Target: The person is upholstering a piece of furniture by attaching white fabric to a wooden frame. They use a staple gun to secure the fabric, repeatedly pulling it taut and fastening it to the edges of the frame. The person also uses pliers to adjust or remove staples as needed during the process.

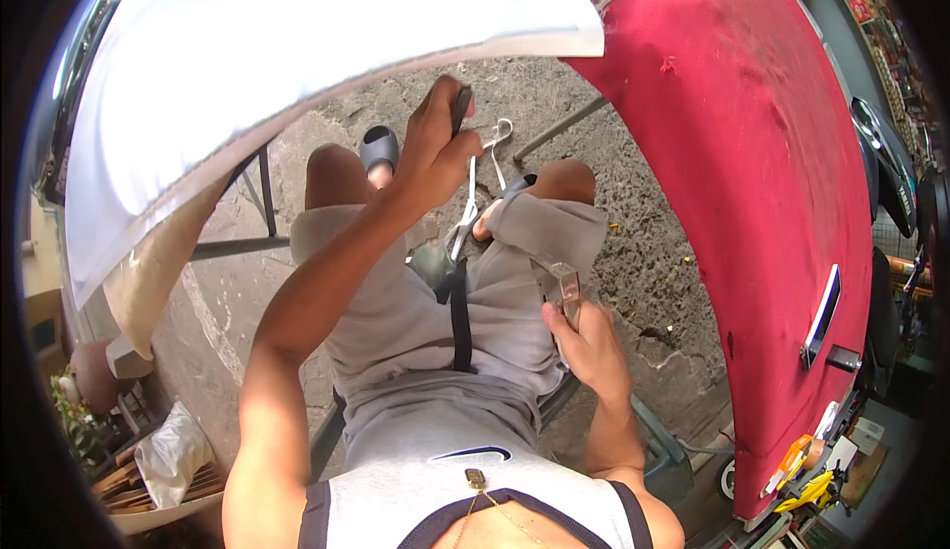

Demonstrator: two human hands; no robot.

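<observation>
The left grip point(435, 148) is closed on one dark flat object point(461, 109) near the edge of the white-covered bench point(327, 25); the right grip point(596, 351) grasps one boxy, clear-looking object point(567, 285) over the right thigh. A second, red-covered bench point(752, 153) carries, among other items, one slim device point(821, 317) and one black cylinder point(844, 358). At lower left, one round container point(168, 522) holds several wood strips point(121, 487) and one white bag point(176, 453).
</observation>
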